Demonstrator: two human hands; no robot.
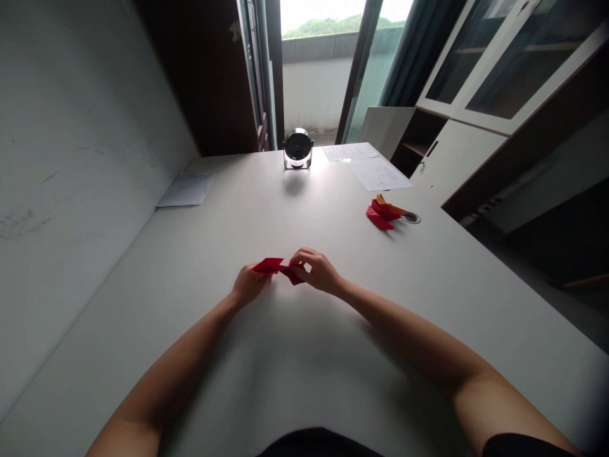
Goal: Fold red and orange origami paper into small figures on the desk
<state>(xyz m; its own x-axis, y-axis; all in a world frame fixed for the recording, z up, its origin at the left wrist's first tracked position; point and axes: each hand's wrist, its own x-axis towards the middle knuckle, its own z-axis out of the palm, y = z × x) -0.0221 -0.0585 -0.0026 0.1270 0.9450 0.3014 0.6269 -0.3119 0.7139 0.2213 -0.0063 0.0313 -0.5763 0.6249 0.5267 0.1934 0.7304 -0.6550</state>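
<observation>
A red folded paper piece (269, 265) is held between both hands above the white table. My left hand (249, 284) is closed on its left part, with the fingers mostly hidden beneath the paper. On the right, my right hand (316, 269) pinches the other part between thumb and fingers. The paper narrows in the middle between the two hands. Farther off to the right lie folded red and orange papers (380, 214), apart from both hands.
The white table (228, 209) meets a wall on the left. At its far edge stands a small round device on a stand (298, 146). Printed sheets (380, 173) lie at the back right, and a stack of papers (186, 190) at the left. A cable hole (412, 218) is near the right edge.
</observation>
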